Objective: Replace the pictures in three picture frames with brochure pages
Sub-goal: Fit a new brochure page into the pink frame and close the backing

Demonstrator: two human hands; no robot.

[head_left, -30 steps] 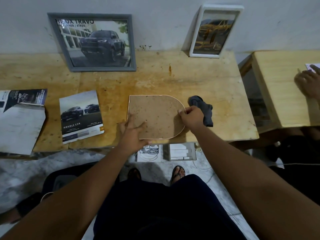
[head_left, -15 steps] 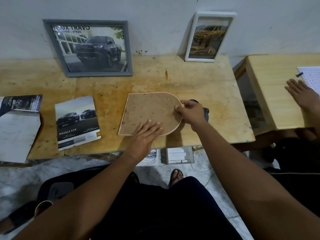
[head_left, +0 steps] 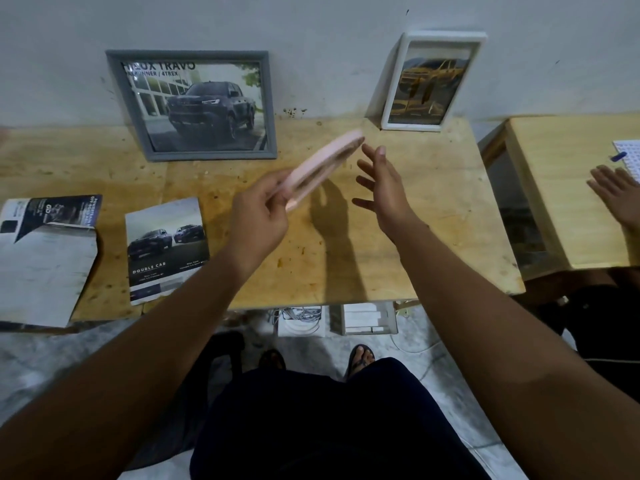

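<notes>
My left hand (head_left: 259,213) grips the near end of a pink arch-shaped picture frame (head_left: 322,164), held edge-on and tilted above the wooden table (head_left: 433,209). My right hand (head_left: 384,188) hovers just right of it with fingers spread, holding nothing. A grey frame (head_left: 197,105) with a dark pickup picture leans on the wall at the back left. A white frame (head_left: 433,81) with a yellow vehicle picture leans at the back right. A brochure page (head_left: 166,247) showing two cars lies at the front left, and more brochure sheets (head_left: 45,251) lie further left.
A second wooden table (head_left: 568,188) stands to the right, where another person's hand (head_left: 616,192) rests beside a white sheet and a blue pen (head_left: 618,156). Boxes and cables (head_left: 346,318) sit on the floor under the table edge, near my feet.
The frame lay face down on the table under both hands; now my left hand has lifted it and tilted it edge-on, and my right hand has let go. The dark cloth is no longer visible.
</notes>
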